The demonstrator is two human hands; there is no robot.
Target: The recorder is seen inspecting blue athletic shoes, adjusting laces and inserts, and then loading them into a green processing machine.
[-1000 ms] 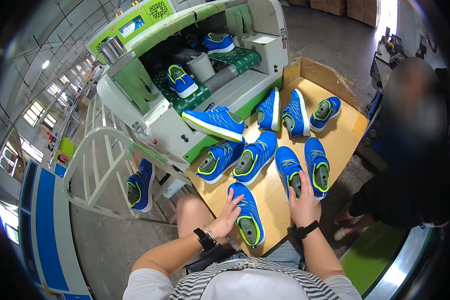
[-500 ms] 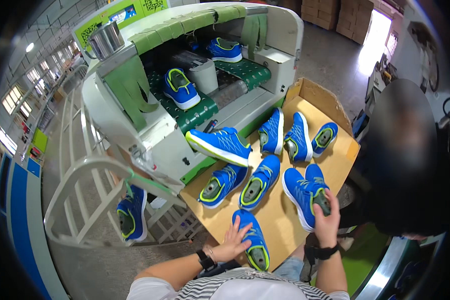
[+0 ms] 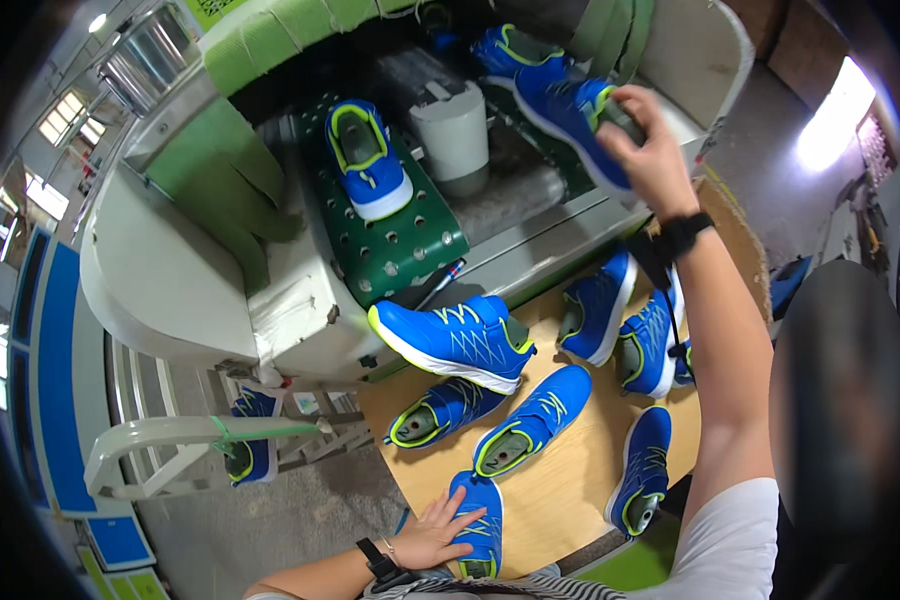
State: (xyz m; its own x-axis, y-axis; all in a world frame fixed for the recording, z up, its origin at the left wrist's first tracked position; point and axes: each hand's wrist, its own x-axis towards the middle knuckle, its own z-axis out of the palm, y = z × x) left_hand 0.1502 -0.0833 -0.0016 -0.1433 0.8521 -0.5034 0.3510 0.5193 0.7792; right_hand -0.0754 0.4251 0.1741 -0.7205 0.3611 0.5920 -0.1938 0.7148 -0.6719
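Note:
My right hand (image 3: 653, 155) grips a blue sneaker (image 3: 555, 105) by the heel end, around the grey-green last inside. That sneaker is above the right belt of the machine, its toe overlapping another blue sneaker (image 3: 515, 50) farther in. My left hand (image 3: 432, 532) lies with spread fingers on a blue sneaker (image 3: 486, 545) at the near edge of the wooden board (image 3: 560, 490). Just beyond it sit a sneaker (image 3: 555, 405), a second sneaker (image 3: 445, 412) and a third sneaker (image 3: 460, 340) that is raised and tilted against the machine's front.
One sneaker (image 3: 365, 160) stands on the green left belt (image 3: 410, 250), beside a grey-white box (image 3: 452, 130). More sneakers occupy the board's right side, including one sneaker (image 3: 642, 465) near its edge. A white rail (image 3: 170, 440) with a sneaker (image 3: 255, 435) is at left. A person (image 3: 840, 400) is at right.
My right hand has carried a sneaker from the board's right side up and away to the machine's right belt. My left hand stays on its sneaker. The view has shifted toward the machine.

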